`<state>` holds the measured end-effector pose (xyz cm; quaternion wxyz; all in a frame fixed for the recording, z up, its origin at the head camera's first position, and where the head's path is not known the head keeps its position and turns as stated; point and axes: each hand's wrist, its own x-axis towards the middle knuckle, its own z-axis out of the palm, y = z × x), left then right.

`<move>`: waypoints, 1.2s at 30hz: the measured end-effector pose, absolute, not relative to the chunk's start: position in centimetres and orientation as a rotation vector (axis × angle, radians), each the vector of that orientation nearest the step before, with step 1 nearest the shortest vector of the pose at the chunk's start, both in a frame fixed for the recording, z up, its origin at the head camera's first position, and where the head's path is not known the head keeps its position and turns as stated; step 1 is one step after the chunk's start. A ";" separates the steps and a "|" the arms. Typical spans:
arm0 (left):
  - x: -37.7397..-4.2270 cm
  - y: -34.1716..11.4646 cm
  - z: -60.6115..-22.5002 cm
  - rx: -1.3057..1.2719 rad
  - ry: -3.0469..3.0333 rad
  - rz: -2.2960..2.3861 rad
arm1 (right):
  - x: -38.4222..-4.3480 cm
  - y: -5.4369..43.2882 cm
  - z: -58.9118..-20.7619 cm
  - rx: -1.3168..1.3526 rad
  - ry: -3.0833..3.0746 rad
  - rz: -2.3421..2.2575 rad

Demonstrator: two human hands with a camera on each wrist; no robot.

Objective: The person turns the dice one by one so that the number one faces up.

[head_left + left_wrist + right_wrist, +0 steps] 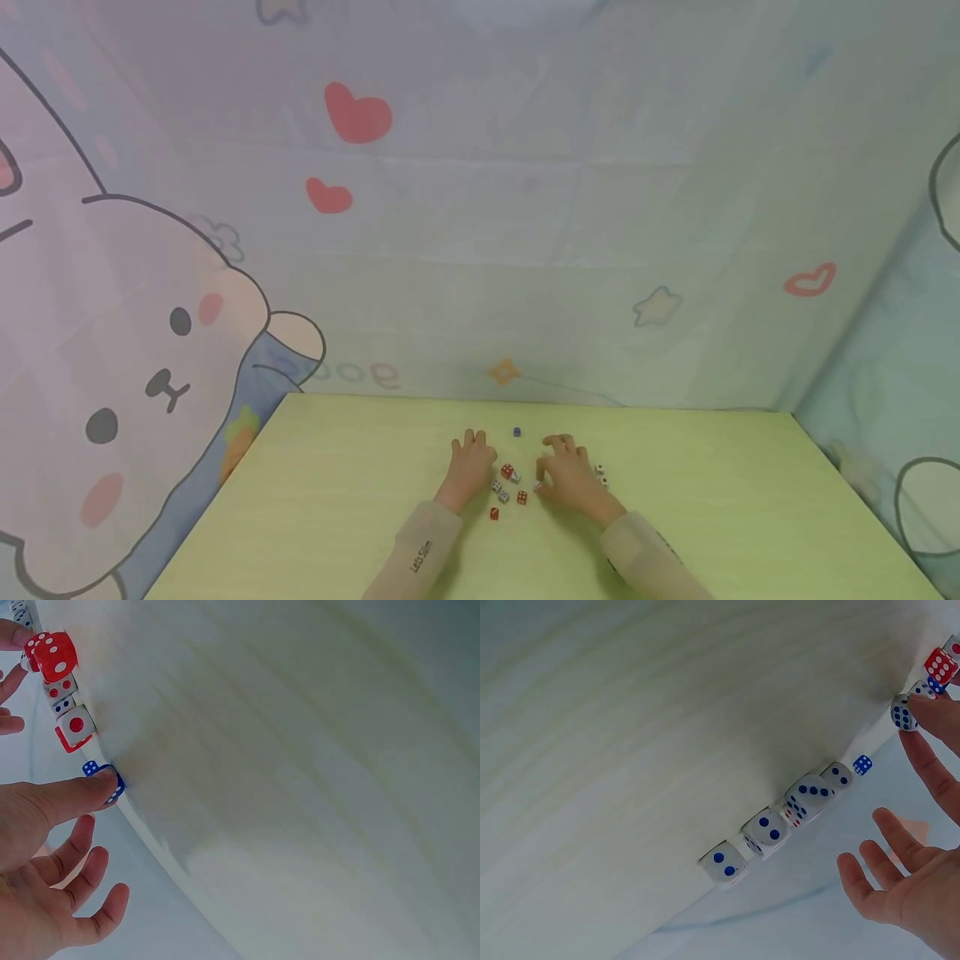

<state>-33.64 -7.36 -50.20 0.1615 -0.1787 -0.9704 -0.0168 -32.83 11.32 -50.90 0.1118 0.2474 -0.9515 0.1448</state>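
Note:
My left hand [471,468] is at the left of a loose group of dice. In the left wrist view its thumb lies over a blue die [118,789], the index finger hidden behind, the other fingers loosely bent. To the right of the group, my right hand [572,479] pinches a white die with blue pips [902,714] between thumb and index finger; its remaining fingers are spread. Between the hands lie red dice [507,471] and white dice [503,497], close together.
Farther back on the light yellow-green table [337,500] sits a small blue die [517,432]. More white dice [724,863] are lined up beyond the right hand, two of them [600,470] showing in the head view. A printed cloth [480,208] hangs behind the table.

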 end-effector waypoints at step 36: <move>-33.8 -7.3 -50.5 -0.518 -2.756 -0.058 | -32.2 11.2 -50.8 0.886 -2.790 0.332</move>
